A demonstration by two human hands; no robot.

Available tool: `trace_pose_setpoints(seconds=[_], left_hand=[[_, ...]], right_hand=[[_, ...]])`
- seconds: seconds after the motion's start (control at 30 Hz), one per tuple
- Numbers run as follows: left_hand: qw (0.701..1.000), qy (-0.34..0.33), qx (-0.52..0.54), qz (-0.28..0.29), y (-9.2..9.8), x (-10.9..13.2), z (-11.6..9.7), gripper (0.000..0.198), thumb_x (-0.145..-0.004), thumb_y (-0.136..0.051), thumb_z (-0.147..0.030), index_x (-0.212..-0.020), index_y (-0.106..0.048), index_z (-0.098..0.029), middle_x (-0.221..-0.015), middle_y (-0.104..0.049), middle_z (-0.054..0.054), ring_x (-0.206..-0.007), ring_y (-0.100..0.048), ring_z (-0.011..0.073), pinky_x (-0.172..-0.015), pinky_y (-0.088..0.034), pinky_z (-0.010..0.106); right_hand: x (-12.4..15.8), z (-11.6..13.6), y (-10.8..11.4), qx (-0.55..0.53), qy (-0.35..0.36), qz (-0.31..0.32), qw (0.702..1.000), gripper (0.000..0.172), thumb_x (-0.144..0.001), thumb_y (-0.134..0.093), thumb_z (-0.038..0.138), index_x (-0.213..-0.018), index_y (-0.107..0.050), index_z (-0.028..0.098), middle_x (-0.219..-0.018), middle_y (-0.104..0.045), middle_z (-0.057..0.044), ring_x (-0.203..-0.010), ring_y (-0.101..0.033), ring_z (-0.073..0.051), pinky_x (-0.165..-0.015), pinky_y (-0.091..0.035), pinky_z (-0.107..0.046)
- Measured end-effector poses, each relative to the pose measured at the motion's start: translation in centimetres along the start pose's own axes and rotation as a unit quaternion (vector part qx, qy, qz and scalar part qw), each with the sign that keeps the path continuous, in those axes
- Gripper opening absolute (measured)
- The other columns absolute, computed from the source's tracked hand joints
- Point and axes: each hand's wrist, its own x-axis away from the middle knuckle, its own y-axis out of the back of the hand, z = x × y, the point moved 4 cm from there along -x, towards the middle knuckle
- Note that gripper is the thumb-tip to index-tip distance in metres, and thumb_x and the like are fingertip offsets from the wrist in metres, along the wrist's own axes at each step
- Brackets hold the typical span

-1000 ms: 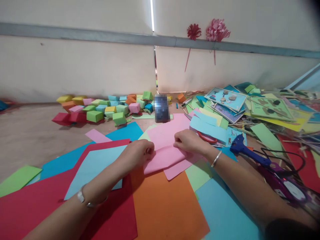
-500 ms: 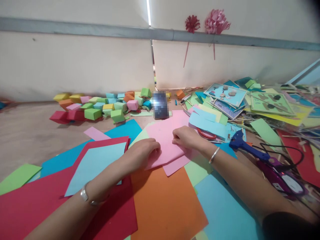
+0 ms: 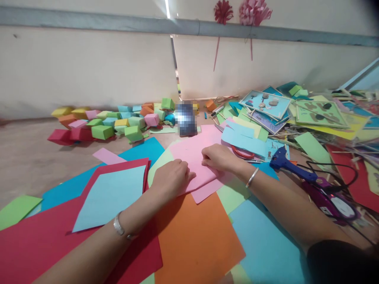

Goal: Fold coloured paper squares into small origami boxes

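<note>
A pink sheet of paper (image 3: 195, 156) lies on top of other coloured sheets in the middle of the table. My left hand (image 3: 170, 178) rests on its left edge with the fingers curled down onto the paper. My right hand (image 3: 217, 157) presses on the sheet's right part, fingers bent and pinching at a fold. Both wrists wear a silver bangle. An orange sheet (image 3: 192, 240) lies just below the pink one, and a light blue sheet (image 3: 111, 195) sits on a red sheet (image 3: 35, 240) to the left.
A blue glue gun (image 3: 288, 165) with a black cord lies right of my right hand, red-handled scissors (image 3: 242, 152) beside it. Several folded paper cubes (image 3: 103, 126) are piled at the back left. Stacked craft cards (image 3: 296, 112) fill the back right. Paper flowers (image 3: 254, 10) hang on the wall.
Both hands have slid a little further up over the pink sheet, flattening it. The view has tilted down slightly.
</note>
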Motion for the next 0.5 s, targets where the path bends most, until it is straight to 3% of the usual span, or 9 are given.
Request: trace_pose_setpoints(seconds=[0.17,0.5], left_hand=[[0.999,-0.029,-0.026,0.01,0.4,0.6,0.1,0.029,-0.089,-0.057,-0.045,-0.081,-0.058,-0.018,-0.088,-0.065,0.009,-0.084,-0.063,0.0263,-0.054,-0.029,0.032],[0.995,-0.086,-0.045,0.027,0.0,1.8,0.4,0.029,-0.093,-0.055,-0.046,-0.093,-0.055,-0.016,-0.092,-0.058,0.008,-0.084,-0.058,0.0244,-0.059,-0.033,0.032]], right_hand=[[0.1,0.2,0.2,0.01,-0.002,0.012,1.0,0.014,-0.089,-0.064,0.032,-0.085,-0.069,0.019,-0.09,-0.073,-0.007,-0.081,-0.065,-0.019,-0.056,-0.031,-0.026],[0.1,0.5,0.6,0.021,-0.008,0.027,0.999,0.014,-0.09,-0.063,0.031,-0.091,-0.071,0.019,-0.097,-0.074,-0.006,-0.084,-0.065,-0.017,-0.057,-0.031,-0.025]])
